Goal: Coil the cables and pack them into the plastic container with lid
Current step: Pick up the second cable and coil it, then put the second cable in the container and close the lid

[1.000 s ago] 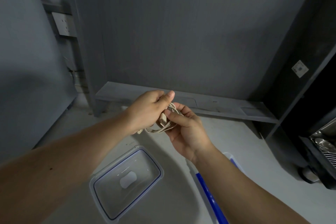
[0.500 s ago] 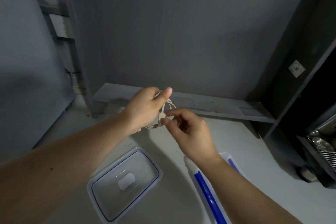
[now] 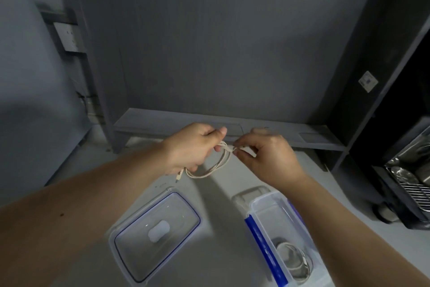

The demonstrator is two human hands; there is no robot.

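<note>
Our left hand (image 3: pixel 193 149) grips the coiled white cable (image 3: pixel 215 165) while our right hand (image 3: pixel 267 156) pinches its end, above the counter (image 3: pixel 214 251), lid (image 3: pixel 154 235) and container (image 3: pixel 286 237).

Dim, soft focus, wide-angle edge distortion

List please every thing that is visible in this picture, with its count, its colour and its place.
cable: 1, off-white, coiled, held in the air between both hands
lid: 1, clear with blue rim, flat on the table, lower centre
container: 1, clear with blue clips, on the table right of the lid
coiled cable: 1, whitish, inside the container
table: 1, white
shelf: 1, grey, low along the wall
metal rack: 1, silver, far right
left hand: 1
right hand: 1
</note>
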